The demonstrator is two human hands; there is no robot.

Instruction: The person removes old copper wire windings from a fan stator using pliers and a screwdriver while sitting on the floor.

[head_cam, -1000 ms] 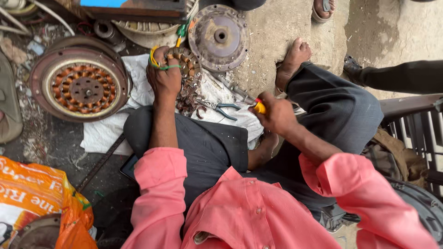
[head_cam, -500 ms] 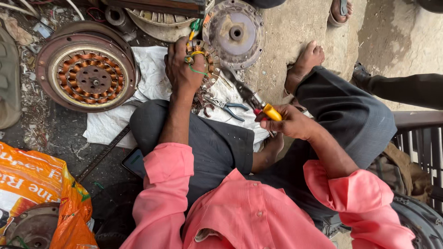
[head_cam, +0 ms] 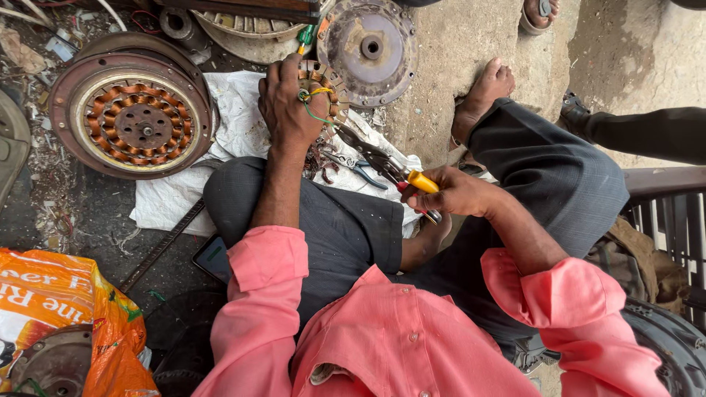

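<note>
left hand clamped over stator at cloth's top edge | right hand squeezing pliers, tips at green wire | tip: steady stator, nip wire only, spare copper coils

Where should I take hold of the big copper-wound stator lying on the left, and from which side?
Grip the stator by its rusty outer rim, likely from above on its near left edge. It lies flat, windings up, so the coils are best left untouched. Its right side sits beside the white cloth where the left hand works, and clutter crowds the far edge.
</note>
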